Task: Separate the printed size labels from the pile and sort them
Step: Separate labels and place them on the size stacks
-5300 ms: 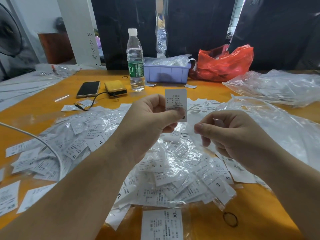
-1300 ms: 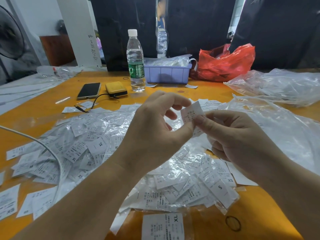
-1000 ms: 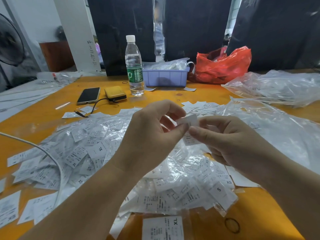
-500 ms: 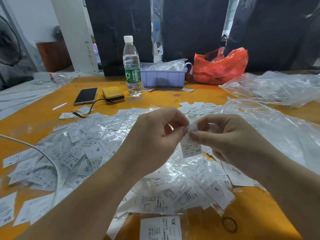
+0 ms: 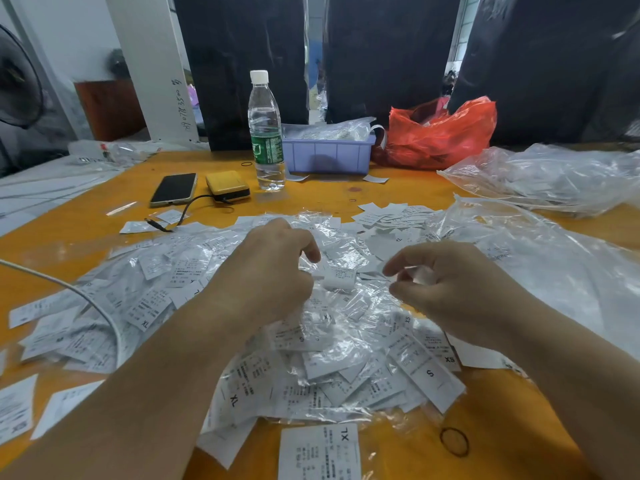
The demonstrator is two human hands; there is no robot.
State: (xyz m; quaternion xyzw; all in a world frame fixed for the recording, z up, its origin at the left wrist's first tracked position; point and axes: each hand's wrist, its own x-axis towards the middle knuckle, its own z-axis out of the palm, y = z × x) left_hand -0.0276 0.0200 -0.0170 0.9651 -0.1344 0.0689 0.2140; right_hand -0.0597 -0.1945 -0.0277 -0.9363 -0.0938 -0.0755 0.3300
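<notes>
Head view: I see a wide pile of small white printed size labels in clear plastic sleeves (image 5: 304, 341) spread over the orange tabletop (image 5: 502, 427). Black letters read S, XS, XL on several; most lie flat, overlapping, some face down.

Left hand (image 5: 273, 271) hovers over the pile's middle, fingers curled down; just off its fingertips sits one folded white label (image 5: 339, 278). Contact there is unclear, so I cannot tell its grip.

Right hand (image 5: 446, 285) beside it, fingers curled, grip pinching a small scrap of clear plastic (image 5: 420, 273).

A separate heap of bare white labels (image 5: 391, 214) lies beyond the pile. One XL label (image 5: 320, 452) lies alone at the near edge, a black rubber band (image 5: 453, 441) to its right.

Far side: clear water bottle (image 5: 265, 133), lilac plastic tray (image 5: 327, 154), red plastic bag (image 5: 440, 133).
</notes>
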